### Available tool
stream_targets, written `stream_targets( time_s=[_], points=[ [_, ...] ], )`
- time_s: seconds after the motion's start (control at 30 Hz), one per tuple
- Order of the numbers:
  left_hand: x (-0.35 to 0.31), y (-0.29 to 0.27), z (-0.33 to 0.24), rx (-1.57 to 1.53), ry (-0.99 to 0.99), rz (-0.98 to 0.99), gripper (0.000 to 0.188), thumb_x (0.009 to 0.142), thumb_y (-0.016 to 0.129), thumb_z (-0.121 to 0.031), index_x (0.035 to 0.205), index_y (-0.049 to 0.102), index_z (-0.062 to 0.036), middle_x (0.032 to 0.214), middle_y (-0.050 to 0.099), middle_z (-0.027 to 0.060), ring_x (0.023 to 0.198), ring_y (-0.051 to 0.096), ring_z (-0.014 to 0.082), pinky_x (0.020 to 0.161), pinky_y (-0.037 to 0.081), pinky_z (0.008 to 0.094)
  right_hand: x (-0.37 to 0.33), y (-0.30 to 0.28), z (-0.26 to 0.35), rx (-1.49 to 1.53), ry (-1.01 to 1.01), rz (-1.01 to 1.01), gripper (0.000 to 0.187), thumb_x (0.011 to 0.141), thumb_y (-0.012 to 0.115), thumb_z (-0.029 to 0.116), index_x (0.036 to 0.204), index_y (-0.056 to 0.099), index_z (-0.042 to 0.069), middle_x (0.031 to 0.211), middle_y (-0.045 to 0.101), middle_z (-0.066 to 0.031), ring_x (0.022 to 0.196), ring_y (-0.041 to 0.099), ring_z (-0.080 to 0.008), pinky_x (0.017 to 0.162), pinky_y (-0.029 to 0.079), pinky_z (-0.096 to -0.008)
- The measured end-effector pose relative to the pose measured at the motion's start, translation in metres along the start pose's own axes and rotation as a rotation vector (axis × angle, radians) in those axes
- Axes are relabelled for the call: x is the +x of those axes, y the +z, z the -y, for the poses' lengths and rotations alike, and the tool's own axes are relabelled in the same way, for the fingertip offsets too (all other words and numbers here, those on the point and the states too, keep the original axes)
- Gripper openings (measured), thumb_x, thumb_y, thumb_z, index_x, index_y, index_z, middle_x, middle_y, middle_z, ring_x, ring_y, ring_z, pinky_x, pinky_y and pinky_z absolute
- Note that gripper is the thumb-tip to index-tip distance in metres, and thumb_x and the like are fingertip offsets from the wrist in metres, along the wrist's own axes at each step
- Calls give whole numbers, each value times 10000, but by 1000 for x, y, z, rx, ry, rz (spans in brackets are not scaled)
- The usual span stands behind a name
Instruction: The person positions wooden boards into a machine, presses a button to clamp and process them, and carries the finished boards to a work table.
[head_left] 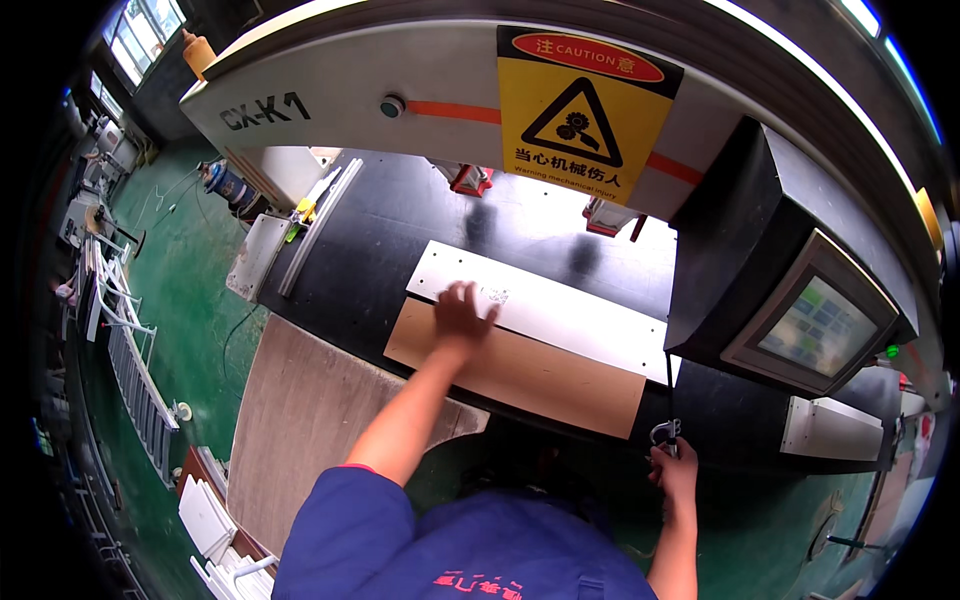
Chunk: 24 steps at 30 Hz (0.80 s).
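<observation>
On the black machine table lies a long white panel (pixel 545 305) with small holes along its edges and a faint printed patch. Along its near side sits a plain brown board (pixel 520 370), set parallel to it. My left hand (pixel 464 318) rests palm down where the two meet, its fingers spread over the white panel. At the table's front edge, right of the boards, my right hand (pixel 676 466) is closed around a small silver-and-black handheld tool (pixel 665 433). A black cord runs up from the tool; its exact kind is unclear.
A grey machine beam (pixel 340 112) with a yellow warning sign (pixel 590 115) spans above the table. A screen (pixel 815 330) hangs at the right, near a white piece (pixel 832 428). Metal strips (pixel 322 225) lie at the table's left. A wood-grain board (pixel 310 410) stands front left.
</observation>
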<state>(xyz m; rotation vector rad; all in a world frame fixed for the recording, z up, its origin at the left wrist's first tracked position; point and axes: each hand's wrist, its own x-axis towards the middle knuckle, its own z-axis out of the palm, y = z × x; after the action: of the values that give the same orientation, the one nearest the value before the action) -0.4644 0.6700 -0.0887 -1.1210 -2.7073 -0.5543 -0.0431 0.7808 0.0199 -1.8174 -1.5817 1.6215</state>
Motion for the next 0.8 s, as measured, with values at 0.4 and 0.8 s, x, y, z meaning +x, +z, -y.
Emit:
stream_targets(
  time_s=[0.4, 0.8],
  points=[
    [48, -15, 106, 12, -309, 223, 663, 757, 754, -492, 1181, 522, -38, 1195, 513, 176, 1139, 489, 374, 958, 428, 501, 26, 20, 51, -395, 69, 283, 145, 790, 721, 98, 756, 609, 12, 601, 579, -47, 470, 550, -121, 413, 432, -267],
    [81, -14, 101, -167, -552, 354, 619, 797, 704, -423, 1270, 537, -60, 1314, 482, 178, 1245, 429, 376, 1053, 348, 483, 126, -9, 28, -136, 17, 8, 178, 809, 689, 108, 913, 612, -14, 677, 615, -68, 419, 556, -152, 364, 402, -261]
  ],
)
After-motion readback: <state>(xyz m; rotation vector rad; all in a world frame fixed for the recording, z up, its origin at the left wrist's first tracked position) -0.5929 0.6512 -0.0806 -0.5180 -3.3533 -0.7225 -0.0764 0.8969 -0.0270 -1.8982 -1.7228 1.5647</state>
